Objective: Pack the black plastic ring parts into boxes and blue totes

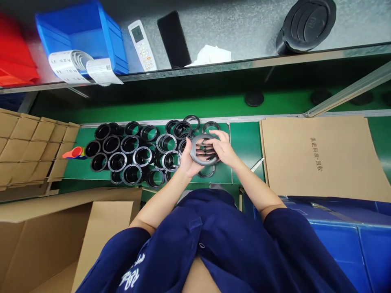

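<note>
A dark grey ring (193,151) is held up between my two hands above the green work surface (244,142). My left hand (187,159) grips its left side from below, with the fingers partly seen through the opening. My right hand (224,147) holds its right side, its fingers bent over the upper rim. Several black rings (132,174) stand grouped on the surface to the left. A few thinner rings (210,126) lie behind and beneath the held one, partly hidden by my hands.
Cardboard dividers (30,138) stand at the left and an open carton (45,240) at lower left. Flat cardboard (324,158) and a pen (257,165) lie to the right. Above, a shelf edge (244,64) spans the view, bearing a blue bin (117,44), remote (142,47) and phone (174,40).
</note>
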A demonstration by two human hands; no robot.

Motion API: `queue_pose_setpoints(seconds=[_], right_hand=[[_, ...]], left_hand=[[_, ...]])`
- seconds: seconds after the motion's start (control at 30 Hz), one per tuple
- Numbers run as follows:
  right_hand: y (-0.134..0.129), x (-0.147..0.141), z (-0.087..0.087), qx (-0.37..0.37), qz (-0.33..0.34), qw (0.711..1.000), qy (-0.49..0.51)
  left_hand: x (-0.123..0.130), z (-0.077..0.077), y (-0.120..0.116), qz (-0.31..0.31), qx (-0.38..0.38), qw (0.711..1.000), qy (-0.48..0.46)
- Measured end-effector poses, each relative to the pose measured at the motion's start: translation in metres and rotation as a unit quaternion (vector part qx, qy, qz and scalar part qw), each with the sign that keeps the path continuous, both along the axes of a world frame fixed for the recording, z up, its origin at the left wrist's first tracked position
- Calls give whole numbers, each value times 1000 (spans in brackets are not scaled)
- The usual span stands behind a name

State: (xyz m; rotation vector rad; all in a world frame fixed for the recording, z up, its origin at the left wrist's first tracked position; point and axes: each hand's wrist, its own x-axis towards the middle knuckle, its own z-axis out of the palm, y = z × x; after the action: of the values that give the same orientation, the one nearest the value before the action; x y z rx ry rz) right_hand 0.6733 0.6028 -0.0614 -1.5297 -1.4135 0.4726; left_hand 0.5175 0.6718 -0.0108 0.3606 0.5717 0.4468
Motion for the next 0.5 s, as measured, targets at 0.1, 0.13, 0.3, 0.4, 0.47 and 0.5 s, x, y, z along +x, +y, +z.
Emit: queue_pose_setpoints(seconds=[0.1, 0.13, 0.3, 0.4, 0.47, 0.5], right_hand=[[-7, -1, 6, -28, -8, 994, 109], [-9, -1, 8, -33, -14, 989, 142], [-20, -1, 3, -37, -22, 972, 230], [-25, -5, -2, -39, -25, 964, 261], [-28, -7, -3, -41, -28, 959, 279], [-29, -8, -3, -43, -28, 957, 285]], left_hand=[[-4, 2, -2, -18, -15, 1000, -5], [-5, 2, -3, -24, -25, 999, -6], [-11, 0, -8, -33, -53, 998, -19], [-13, -1, -13, -34, -54, 998, -23], [-14, -2, -15, -41, -54, 997, -24], [-14, -3, -15, -45, -54, 997, -25]])
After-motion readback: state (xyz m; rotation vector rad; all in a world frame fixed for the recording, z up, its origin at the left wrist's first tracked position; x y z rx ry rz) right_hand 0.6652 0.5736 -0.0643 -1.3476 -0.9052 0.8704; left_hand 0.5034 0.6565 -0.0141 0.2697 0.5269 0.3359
